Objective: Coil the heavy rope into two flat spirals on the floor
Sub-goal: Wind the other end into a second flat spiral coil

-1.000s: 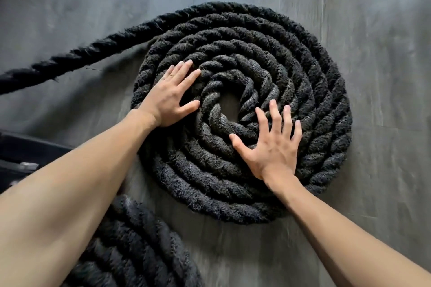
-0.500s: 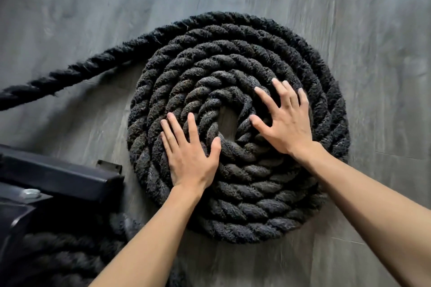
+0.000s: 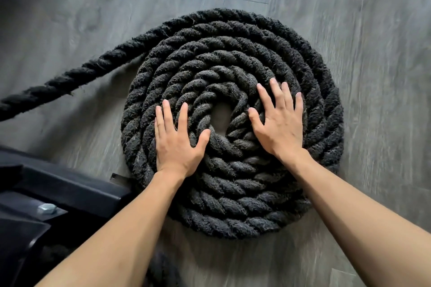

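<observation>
Rope [image 3: 233,193] lies as one flat spiral on grey plank floor [image 3: 373,30], small bare gap at its centre. Left hand [image 3: 177,144] flat on the turns just left of that centre, fingers spread, palm down, grasping nothing. Right hand [image 3: 279,123] flat just right of centre, likewise splayed, no grasp. Free tail of rope leaves the spiral's upper-left edge and runs off frame left. Black metal frame [image 3: 70,193] with a bolt [image 3: 46,208] sits close against the spiral's lower-left edge. Floor above and right of the spiral is open.
</observation>
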